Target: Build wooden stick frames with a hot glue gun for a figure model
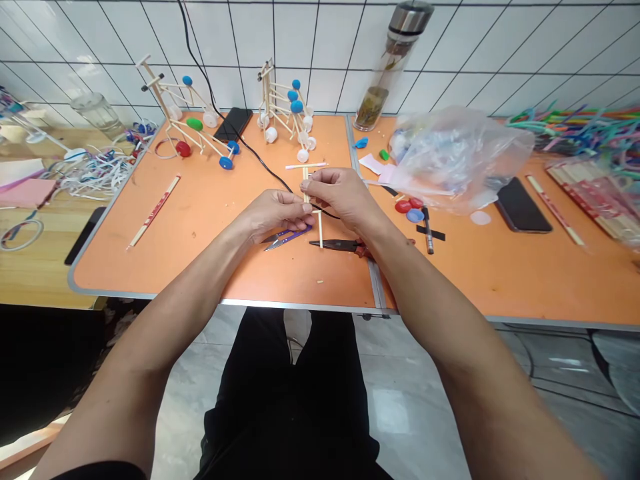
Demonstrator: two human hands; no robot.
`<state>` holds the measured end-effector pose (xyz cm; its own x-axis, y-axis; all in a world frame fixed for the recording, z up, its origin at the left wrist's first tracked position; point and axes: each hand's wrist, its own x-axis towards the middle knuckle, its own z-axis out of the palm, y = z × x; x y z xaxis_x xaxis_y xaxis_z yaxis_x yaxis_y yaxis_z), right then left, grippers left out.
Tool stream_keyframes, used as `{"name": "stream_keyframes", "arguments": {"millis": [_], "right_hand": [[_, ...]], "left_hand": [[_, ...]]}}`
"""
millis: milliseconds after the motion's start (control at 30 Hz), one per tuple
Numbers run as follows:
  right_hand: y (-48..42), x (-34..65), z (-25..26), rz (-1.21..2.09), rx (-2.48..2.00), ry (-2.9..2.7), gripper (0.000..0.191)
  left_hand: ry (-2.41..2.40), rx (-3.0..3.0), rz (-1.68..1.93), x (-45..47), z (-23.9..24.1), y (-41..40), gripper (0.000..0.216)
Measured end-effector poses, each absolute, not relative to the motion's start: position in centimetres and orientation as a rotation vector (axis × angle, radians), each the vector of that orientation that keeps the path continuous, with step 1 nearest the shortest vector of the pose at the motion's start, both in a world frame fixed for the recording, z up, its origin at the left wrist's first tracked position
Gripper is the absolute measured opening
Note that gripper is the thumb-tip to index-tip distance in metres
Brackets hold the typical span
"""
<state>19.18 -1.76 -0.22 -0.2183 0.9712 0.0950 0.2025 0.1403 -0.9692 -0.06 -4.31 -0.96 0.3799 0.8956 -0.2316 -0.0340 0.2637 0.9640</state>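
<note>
My left hand (276,213) is closed in a pinch near the table's middle, on short pale wooden sticks (321,230) that look joined at an angle. My right hand (336,190), also pinched, grips an upright pair of wooden sticks (305,175) just above. The exact joint is hidden by my fingers. Under my left hand lie purple-handled thread snips (289,235). Long-nose pliers (340,245) rest below my right hand, their handle partly behind my wrist. A thin pinkish stick (306,165) lies just beyond.
Stick models with coloured caps (194,124) (285,100) stand behind, near a phone (233,125). A black cable (257,157) crosses the table. Rightward are a glass bottle (383,73), a plastic bag (450,153), a marker (429,230) and another phone (524,207). Wrapped chopsticks (154,212) lie left.
</note>
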Motion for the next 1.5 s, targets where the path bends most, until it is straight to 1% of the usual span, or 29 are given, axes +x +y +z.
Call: {"name": "stream_keyframes", "arguments": {"millis": [200, 367, 833, 1000, 1267, 1500], "right_hand": [[-1.9, 19.5, 0.4, 1.168, -1.131, -1.575, 0.038], [-2.1, 20.2, 1.3, 1.109, -1.150, -1.524, 0.034], [-2.2, 19.9, 0.8, 1.149, -1.159, -1.575, 0.036], [-2.5, 19.6, 0.7, 1.121, -1.178, -1.611, 0.035], [-2.4, 19.6, 1.1, 1.144, -1.158, -1.546, 0.030], [-2.6, 20.0, 1.6, 1.062, -1.176, -1.571, 0.028]], "left_hand": [[1.025, 1.115, 0.828, -0.2, -1.0, -4.1, 0.031], [1.049, 1.082, 0.976, -0.7, -1.1, -3.6, 0.036], [1.167, 0.930, 1.190, -0.8, -0.9, -3.1, 0.036], [1.143, 0.917, 1.204, -0.7, -0.8, -3.2, 0.033], [1.174, 0.893, 1.189, -0.7, -0.5, -3.3, 0.037], [1.180, 0.891, 1.207, -0.9, -0.5, -3.0, 0.033]]}}
